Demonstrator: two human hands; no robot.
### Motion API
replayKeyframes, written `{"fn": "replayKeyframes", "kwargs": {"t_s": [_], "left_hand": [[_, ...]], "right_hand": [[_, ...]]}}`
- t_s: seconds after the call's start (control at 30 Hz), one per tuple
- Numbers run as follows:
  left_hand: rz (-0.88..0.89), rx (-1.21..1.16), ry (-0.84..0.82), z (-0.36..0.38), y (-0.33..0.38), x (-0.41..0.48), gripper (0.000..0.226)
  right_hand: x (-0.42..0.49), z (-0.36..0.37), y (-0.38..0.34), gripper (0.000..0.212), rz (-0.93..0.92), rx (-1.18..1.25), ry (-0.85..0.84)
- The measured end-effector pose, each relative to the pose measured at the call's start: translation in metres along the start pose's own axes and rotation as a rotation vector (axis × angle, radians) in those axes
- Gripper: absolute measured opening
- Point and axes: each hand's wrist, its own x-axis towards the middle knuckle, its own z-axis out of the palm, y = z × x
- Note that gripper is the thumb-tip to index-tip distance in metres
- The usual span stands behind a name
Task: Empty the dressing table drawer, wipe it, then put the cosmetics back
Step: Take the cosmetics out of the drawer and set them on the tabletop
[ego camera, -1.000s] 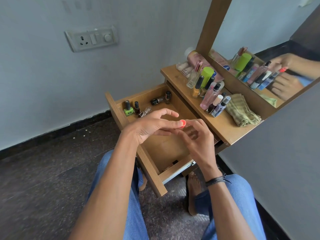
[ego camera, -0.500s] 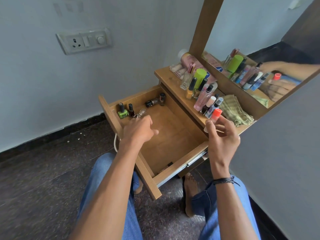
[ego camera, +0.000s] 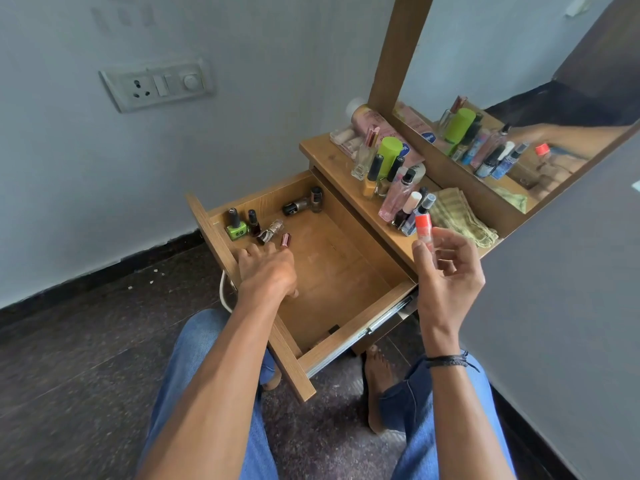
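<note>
Though hands apart: right hand [ego camera: 450, 271] around orange-capped bottle [ego camera: 423, 225], left hand [ego camera: 268, 271] slack beside pink tube [ego camera: 286, 240]

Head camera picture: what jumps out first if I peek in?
The right hand holds up a clear bottle with a bright orange cap at the edge of the wooden tabletop. The left hand reaches into the open wooden drawer, near a lime-green nail polish bottle in a corner.
</note>
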Motion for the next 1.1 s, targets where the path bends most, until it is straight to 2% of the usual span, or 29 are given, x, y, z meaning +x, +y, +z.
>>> {"fn": "replayKeyframes", "kwargs": {"t_s": [0.13,0.23,0.37,0.47,0.6,0.8,0.97,1.1], "left_hand": [[-0.026,0.080,0.000,-0.002,0.001,0.002,0.083],[-0.033,0.066,-0.024,-0.003,0.002,0.000,0.074],[-0.028,0.042,-0.001,-0.003,0.001,-0.001,0.061],[-0.014,-0.038,0.037,-0.003,-0.001,0.000,0.060],[-0.003,-0.162,0.123,0.001,-0.002,0.004,0.043],[-0.044,-0.038,0.094,0.000,0.000,0.002,0.050],[-0.033,0.072,-0.020,-0.003,0.001,-0.001,0.061],[0.000,0.037,-0.004,-0.003,0.000,-0.002,0.047]], "right_hand": [[0.004,-0.005,-0.004,0.021,-0.051,-0.017,0.038],[0.010,-0.006,-0.002,0.008,0.008,-0.121,0.052],[0.019,-0.002,0.009,0.023,0.096,-0.303,-0.026],[0.023,0.004,0.009,0.019,0.091,-0.386,-0.079],[0.025,0.007,0.009,0.016,0.063,-0.446,-0.105],[0.024,0.006,0.010,0.020,0.066,-0.499,-0.118],[0.017,0.006,0.013,0.053,0.069,-0.391,-0.078],[0.003,0.006,0.012,0.053,-0.025,-0.371,-0.003]]}}
